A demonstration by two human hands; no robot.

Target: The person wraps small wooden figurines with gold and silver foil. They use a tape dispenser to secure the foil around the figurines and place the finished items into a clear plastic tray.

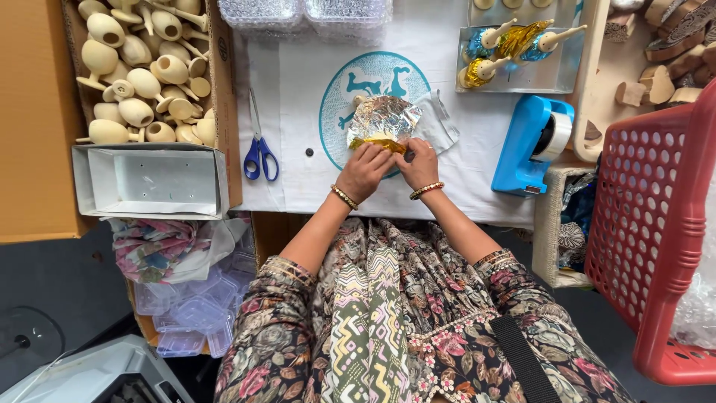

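Note:
My left hand (363, 170) and my right hand (420, 164) sit side by side on a white cloth (298, 97), both pinching the near edge of a crinkled foil sheet (382, 119), silver on top with a gold underside showing at the fold. Whatever lies inside the foil is hidden. Both wrists carry bead bracelets. A folded white sheet (440, 123) lies just right of the foil.
Blue-handled scissors (259, 149) lie left of my hands. A cardboard box of plain wooden pieces (142, 71) and an empty white box (149, 179) stand at left. A blue tape dispenser (533, 142), a tray of foil-wrapped pieces (514, 52) and a red basket (656, 224) stand at right.

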